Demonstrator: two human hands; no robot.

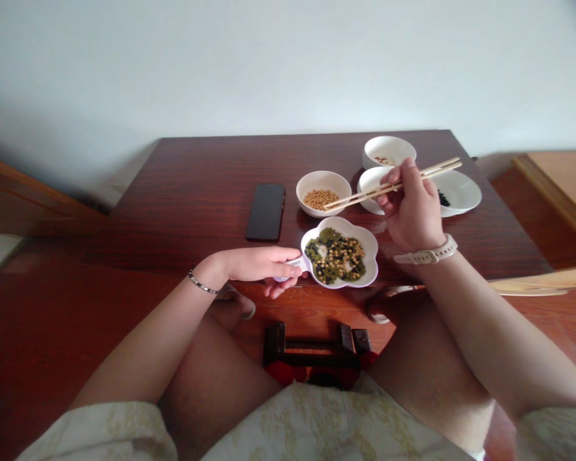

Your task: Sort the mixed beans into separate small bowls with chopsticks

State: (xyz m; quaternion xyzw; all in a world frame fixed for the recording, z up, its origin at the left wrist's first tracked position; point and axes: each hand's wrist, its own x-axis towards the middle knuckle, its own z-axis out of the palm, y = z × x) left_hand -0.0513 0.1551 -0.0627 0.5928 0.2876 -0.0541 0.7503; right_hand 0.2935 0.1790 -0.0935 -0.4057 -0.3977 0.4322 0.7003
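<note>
My left hand [264, 266] grips the short handle of a white flower-shaped dish [373, 266] at the table's front edge. Mixed green, black and yellow beans [338, 256] lie in it. A pair of chopsticks [436, 168] is in my closed right hand [415, 214], their tips over the near right rim of a round white bowl [300, 192]. That bowl holds yellow soybeans [319, 197]. Whether the tips pinch a bean is too small to tell. Partly behind my right hand are a white bowl [365, 186] and a wider white bowl [470, 192] with black beans [443, 198].
A black phone [265, 211] lies on the dark wooden table [196, 192], left of the soybean bowl. Another white bowl [388, 144] with a few reddish-brown bits stands at the back, near the wall [269, 64]. Wooden furniture [561, 179] is at the right.
</note>
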